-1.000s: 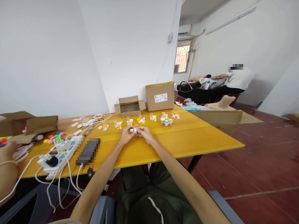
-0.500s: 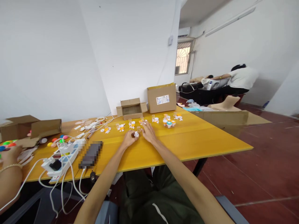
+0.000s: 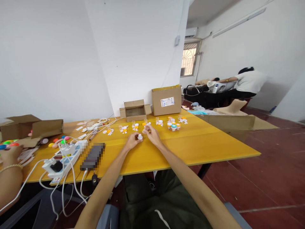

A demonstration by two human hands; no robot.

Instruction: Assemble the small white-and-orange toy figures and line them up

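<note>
My left hand [image 3: 133, 141], low over the table, is closed round a small white plastic part [image 3: 139, 137] whose exact kind I cannot make out. Just to its right, my right hand [image 3: 152, 134] pinches a small clear plastic cup [image 3: 144, 131] between thumb and fingers. The two hands are close together, and their pieces stay apart. Behind them lie little heaps of white and orange plastic parts [image 3: 135, 126], some with a clear cup beside them. To the right stands a group of small capped jars [image 3: 173, 127] with orange, white and teal tops.
Along the back of the yellow table [image 3: 202, 143] stand an open carton [image 3: 135, 118] and a larger cardboard box [image 3: 166, 101]. On the left are a power strip [image 3: 68, 159] with cables, a phone [image 3: 92, 156] and another person's hand [image 3: 10, 156] by colourful balls. Someone sits far right.
My right hand has drawn back from the parts behind and now pinches the clear cup that stood on the table. My left hand keeps the white part. The view has shifted slightly.
</note>
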